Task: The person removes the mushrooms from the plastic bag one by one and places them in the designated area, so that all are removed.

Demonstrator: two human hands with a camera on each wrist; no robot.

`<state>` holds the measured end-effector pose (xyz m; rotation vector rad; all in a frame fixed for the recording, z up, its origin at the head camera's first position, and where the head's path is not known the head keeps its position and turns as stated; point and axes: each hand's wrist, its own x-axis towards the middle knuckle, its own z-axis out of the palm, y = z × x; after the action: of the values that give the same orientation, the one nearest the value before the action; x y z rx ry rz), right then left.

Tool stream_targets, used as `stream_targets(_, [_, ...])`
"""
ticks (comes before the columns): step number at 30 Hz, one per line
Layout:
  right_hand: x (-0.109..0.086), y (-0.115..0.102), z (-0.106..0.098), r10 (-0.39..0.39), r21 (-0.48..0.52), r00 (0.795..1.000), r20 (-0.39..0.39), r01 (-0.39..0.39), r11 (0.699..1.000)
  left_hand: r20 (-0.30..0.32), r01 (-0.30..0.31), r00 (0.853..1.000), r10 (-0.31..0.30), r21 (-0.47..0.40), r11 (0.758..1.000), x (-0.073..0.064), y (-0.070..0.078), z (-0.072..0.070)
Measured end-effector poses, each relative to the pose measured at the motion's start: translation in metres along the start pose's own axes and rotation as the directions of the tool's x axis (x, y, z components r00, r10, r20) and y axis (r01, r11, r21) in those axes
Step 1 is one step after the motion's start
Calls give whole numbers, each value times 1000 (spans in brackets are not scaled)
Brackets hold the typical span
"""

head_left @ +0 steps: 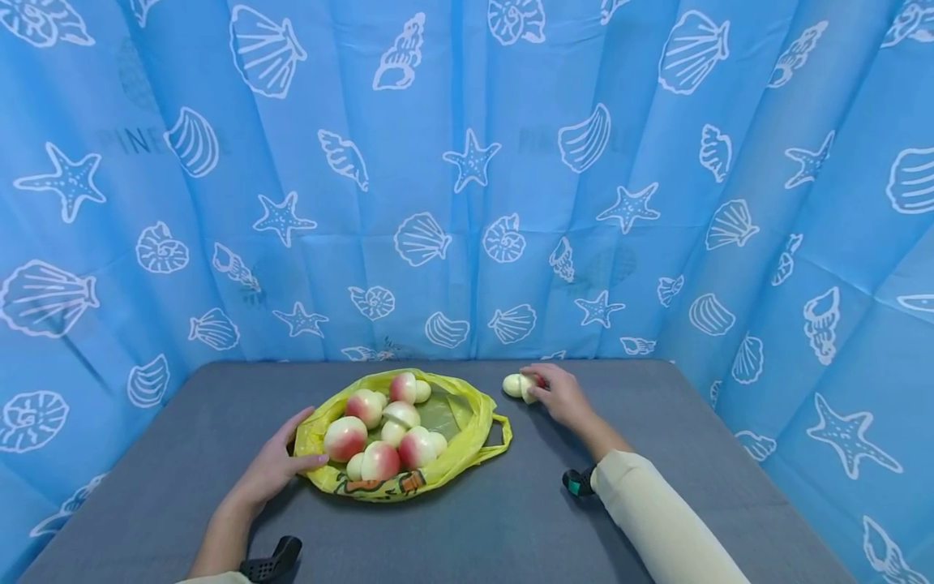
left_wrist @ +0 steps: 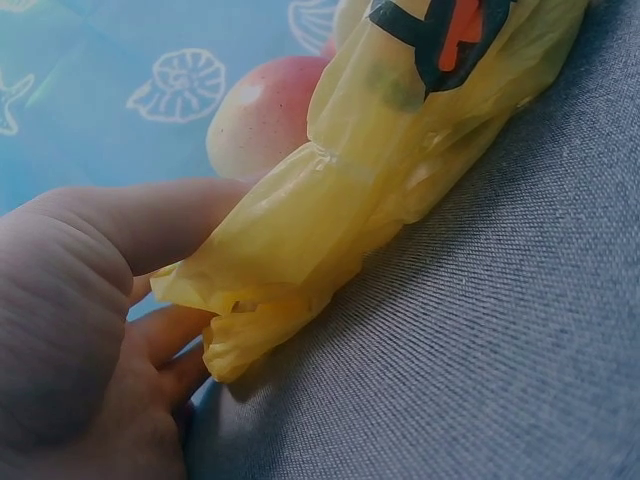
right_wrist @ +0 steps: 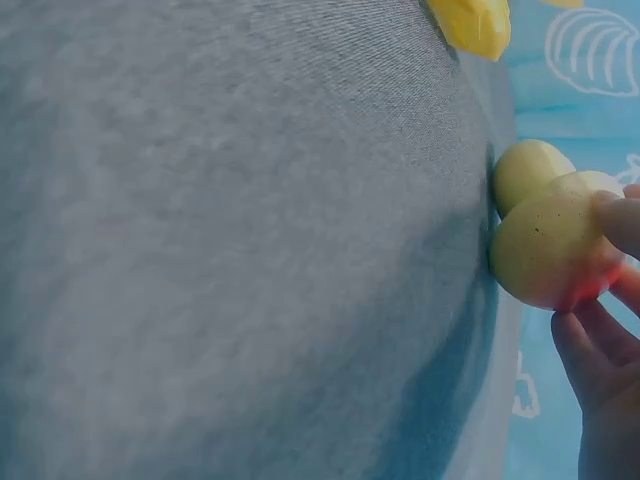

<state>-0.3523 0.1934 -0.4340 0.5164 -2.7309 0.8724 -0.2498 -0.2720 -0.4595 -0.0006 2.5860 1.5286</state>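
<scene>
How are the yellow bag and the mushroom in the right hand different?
The bag is yellow and crinkly, while the mushroom is smooth and pale with a red patch. The bag is much bigger than the mushroom. The left hand pinches the bag's edge, but the right hand grips the mushroom. Both are the same in one way: each is held by a hand.

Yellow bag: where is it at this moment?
In the head view, the yellow bag lies on the gray table, slightly left of centre, between the left hand, which holds its left edge, and the right hand.
</scene>
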Motion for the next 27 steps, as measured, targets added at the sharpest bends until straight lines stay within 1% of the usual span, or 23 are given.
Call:
stream_targets(7, [12,-5,8,14,-29,1000,-1,-14,999,0,-13,1000,13,-1,1000,2,-4,-1])
stream_targets(14, [23,-10,14,51,-39,998,33,-49,998,0,-8,1000,8,-6,1000,2,-3,-1])
stream_targets(18, [27,-10,16,45,-50,998,41,-43,998,0,-8,1000,8,-9,1000,1,-1,-1])
stream_targets(25, [29,-11,17,5,-57,1000,17,-4,998,2,-1,1000,1,-7,1000,1,-2,-2])
stream_targets(27, [29,-12,18,6,-56,1000,14,-5,998,3,-1,1000,1,-2,1000,1,-1,-1])
